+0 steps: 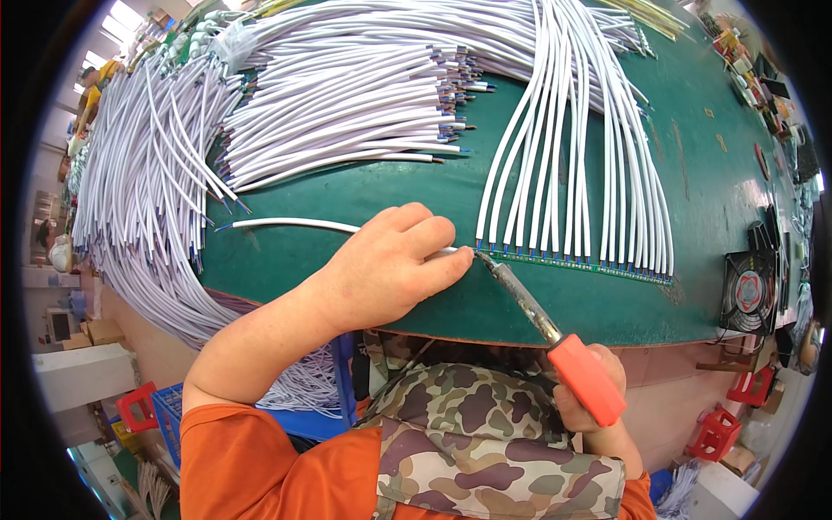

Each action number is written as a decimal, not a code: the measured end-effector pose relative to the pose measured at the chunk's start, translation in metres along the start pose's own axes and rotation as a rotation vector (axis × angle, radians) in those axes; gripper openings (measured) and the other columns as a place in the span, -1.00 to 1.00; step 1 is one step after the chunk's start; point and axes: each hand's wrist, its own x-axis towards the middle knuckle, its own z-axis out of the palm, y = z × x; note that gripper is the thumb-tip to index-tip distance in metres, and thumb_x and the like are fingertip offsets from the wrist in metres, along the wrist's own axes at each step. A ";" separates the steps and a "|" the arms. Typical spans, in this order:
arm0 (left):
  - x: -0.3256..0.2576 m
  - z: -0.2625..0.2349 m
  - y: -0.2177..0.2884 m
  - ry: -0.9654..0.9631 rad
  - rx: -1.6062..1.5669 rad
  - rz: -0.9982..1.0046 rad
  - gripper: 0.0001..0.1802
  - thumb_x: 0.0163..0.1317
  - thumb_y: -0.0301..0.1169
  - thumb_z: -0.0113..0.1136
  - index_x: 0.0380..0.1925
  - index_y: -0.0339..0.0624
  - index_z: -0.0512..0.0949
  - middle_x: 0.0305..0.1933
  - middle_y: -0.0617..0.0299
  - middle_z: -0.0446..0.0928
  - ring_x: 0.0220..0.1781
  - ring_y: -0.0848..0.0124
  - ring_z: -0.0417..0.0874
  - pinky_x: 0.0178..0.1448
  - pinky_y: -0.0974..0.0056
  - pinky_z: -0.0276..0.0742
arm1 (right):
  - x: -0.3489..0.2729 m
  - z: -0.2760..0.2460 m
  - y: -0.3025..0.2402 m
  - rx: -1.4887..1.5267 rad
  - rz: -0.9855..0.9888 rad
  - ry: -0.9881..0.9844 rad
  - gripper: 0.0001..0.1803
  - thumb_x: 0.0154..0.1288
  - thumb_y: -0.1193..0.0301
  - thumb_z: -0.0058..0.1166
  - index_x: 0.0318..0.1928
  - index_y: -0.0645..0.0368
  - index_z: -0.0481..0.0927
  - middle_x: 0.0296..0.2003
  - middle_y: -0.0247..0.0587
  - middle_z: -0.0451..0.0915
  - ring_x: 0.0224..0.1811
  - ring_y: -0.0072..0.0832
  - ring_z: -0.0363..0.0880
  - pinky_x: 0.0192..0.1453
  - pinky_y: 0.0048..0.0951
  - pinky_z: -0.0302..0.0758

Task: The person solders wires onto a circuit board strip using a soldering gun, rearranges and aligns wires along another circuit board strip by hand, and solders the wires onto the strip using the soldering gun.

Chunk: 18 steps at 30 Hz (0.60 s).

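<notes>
- from my end i see the left hand with thumb and forefinger pinched on a slim white-sheathed cable, other fingers curled; i judge the grip sits close to the cable's right end to steady it.
- that cable lies left to right across the green tabletop, passing behind the hand, its blue-tipped far end free; its near end is at the left end of a narrow green circuit strip, contact too small for me to tell.
- the right hand is closed around the red handle of a soldering iron with a metal shaft, slanted, i think, so the tip clears the pinching fingers.
- a row of attached white cables fans away from the strip, seemingly leaving its near edge accessible.
- the stacked bundle of loose white cables lies beyond the left hand, probably for easy reach.
</notes>
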 end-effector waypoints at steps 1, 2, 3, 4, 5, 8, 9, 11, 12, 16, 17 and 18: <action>0.000 0.000 0.000 -0.006 0.002 -0.001 -0.67 0.03 -0.51 0.30 -0.13 -0.13 0.68 -0.23 0.19 0.50 -0.26 0.22 0.55 -0.15 0.16 0.54 | 0.000 0.000 0.000 -0.011 0.000 -0.008 -0.84 0.10 0.39 0.21 -0.32 0.18 0.60 -0.45 -0.24 0.56 -0.49 -0.21 0.49 -0.41 -0.22 0.39; 0.000 0.000 0.000 -0.005 0.002 -0.003 -0.67 0.03 -0.51 0.30 -0.13 -0.13 0.68 -0.23 0.19 0.50 -0.26 0.22 0.55 -0.15 0.16 0.54 | 0.001 0.000 0.000 -0.011 0.000 -0.010 -0.84 0.10 0.39 0.21 -0.32 0.18 0.60 -0.45 -0.24 0.56 -0.49 -0.21 0.49 -0.41 -0.22 0.39; 0.000 0.000 0.000 -0.010 0.006 -0.002 -0.67 0.03 -0.51 0.30 -0.12 -0.14 0.68 -0.23 0.19 0.50 -0.25 0.22 0.55 -0.14 0.16 0.54 | 0.000 0.000 0.001 -0.012 -0.014 -0.010 -0.84 0.10 0.39 0.20 -0.32 0.18 0.59 -0.45 -0.23 0.54 -0.49 -0.20 0.48 -0.42 -0.22 0.38; 0.000 0.000 0.000 -0.015 0.008 0.000 -0.67 0.03 -0.51 0.30 -0.12 -0.14 0.68 -0.22 0.19 0.50 -0.25 0.21 0.55 -0.13 0.16 0.54 | 0.000 0.000 0.002 -0.015 -0.026 -0.009 -0.84 0.10 0.40 0.20 -0.31 0.18 0.58 -0.46 -0.22 0.52 -0.50 -0.19 0.47 -0.42 -0.21 0.37; 0.000 0.000 0.000 -0.015 0.008 0.000 -0.67 0.03 -0.51 0.30 -0.12 -0.14 0.68 -0.22 0.19 0.50 -0.25 0.21 0.55 -0.13 0.16 0.54 | 0.001 0.000 0.001 -0.016 -0.026 -0.009 -0.84 0.10 0.40 0.20 -0.31 0.18 0.58 -0.46 -0.22 0.52 -0.50 -0.19 0.47 -0.42 -0.21 0.37; -0.001 -0.001 0.000 -0.023 0.003 -0.006 -0.67 0.04 -0.51 0.30 -0.12 -0.14 0.67 -0.21 0.18 0.50 -0.25 0.21 0.55 -0.13 0.15 0.54 | 0.004 -0.002 0.000 -0.024 -0.025 -0.022 -0.84 0.09 0.42 0.18 -0.31 0.19 0.57 -0.47 -0.19 0.50 -0.50 -0.16 0.46 -0.43 -0.19 0.37; -0.001 -0.001 0.001 -0.028 0.008 -0.007 -0.67 0.04 -0.51 0.30 -0.12 -0.14 0.67 -0.21 0.18 0.50 -0.24 0.21 0.55 -0.13 0.15 0.54 | 0.004 -0.003 0.000 -0.019 -0.022 -0.046 -0.85 0.09 0.44 0.17 -0.31 0.19 0.56 -0.47 -0.18 0.50 -0.50 -0.14 0.46 -0.44 -0.19 0.37; -0.001 -0.001 0.001 -0.032 0.011 -0.005 -0.67 0.05 -0.51 0.30 -0.12 -0.15 0.67 -0.21 0.18 0.50 -0.24 0.21 0.55 -0.13 0.15 0.54 | 0.004 -0.004 0.000 -0.017 -0.018 -0.069 -0.86 0.08 0.46 0.16 -0.31 0.19 0.56 -0.47 -0.17 0.49 -0.51 -0.13 0.47 -0.44 -0.18 0.37; -0.001 -0.001 0.001 -0.035 0.015 -0.006 -0.67 0.05 -0.51 0.30 -0.12 -0.14 0.67 -0.20 0.18 0.50 -0.24 0.21 0.55 -0.12 0.15 0.54 | 0.003 -0.003 0.001 -0.024 -0.019 -0.060 -0.88 0.07 0.48 0.16 -0.33 0.18 0.55 -0.47 -0.16 0.50 -0.51 -0.13 0.47 -0.44 -0.18 0.38; 0.000 -0.002 0.002 -0.034 0.022 -0.004 -0.67 0.05 -0.50 0.31 -0.11 -0.14 0.67 -0.20 0.18 0.50 -0.24 0.21 0.55 -0.12 0.15 0.54 | 0.001 -0.005 0.006 -0.026 -0.076 -0.086 -0.71 0.09 0.55 0.17 -0.11 0.20 0.56 -0.44 -0.17 0.54 -0.50 -0.15 0.51 -0.44 -0.20 0.42; 0.000 -0.002 0.002 -0.034 0.022 -0.003 -0.67 0.05 -0.50 0.31 -0.11 -0.14 0.67 -0.20 0.18 0.50 -0.24 0.21 0.55 -0.12 0.15 0.54 | 0.000 -0.003 0.008 -0.026 -0.076 -0.085 -0.71 0.09 0.55 0.17 -0.11 0.20 0.56 -0.44 -0.17 0.54 -0.50 -0.15 0.51 -0.44 -0.20 0.42; 0.000 -0.001 0.002 -0.039 0.025 -0.002 -0.67 0.06 -0.50 0.31 -0.11 -0.14 0.67 -0.20 0.18 0.50 -0.24 0.21 0.55 -0.12 0.15 0.54 | -0.002 0.000 0.011 0.028 -0.106 -0.039 -0.57 0.11 0.55 0.19 0.04 0.19 0.50 -0.42 -0.19 0.55 -0.49 -0.17 0.53 -0.43 -0.22 0.44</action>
